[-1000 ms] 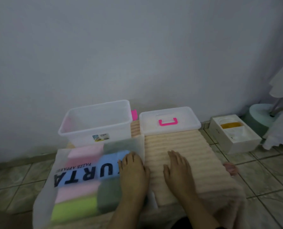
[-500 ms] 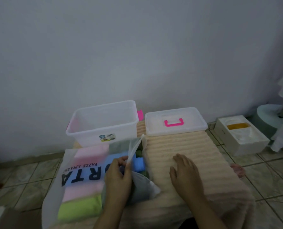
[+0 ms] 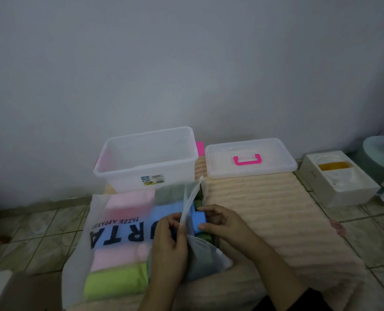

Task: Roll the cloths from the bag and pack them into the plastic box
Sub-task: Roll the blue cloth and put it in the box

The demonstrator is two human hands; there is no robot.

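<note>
My left hand (image 3: 172,234) pinches the bag (image 3: 119,227) mouth open; my right hand (image 3: 222,223) grips the blue cloth (image 3: 199,217) just inside. Plastic box (image 3: 146,158) stands empty behind the bag.

In front of you a peach ribbed mat (image 3: 265,212) fills the lower middle of the frame, spread over the tiled floor (image 3: 36,239). On its far edge the clear plastic box (image 3: 146,173) stands left of centre, with the lid (image 3: 249,161) flat just right of it. The frosted bag (image 3: 110,234) lies at lower left, overhanging the mat's left edge. At right, a white carton (image 3: 339,189) sits on the tiles.
</note>
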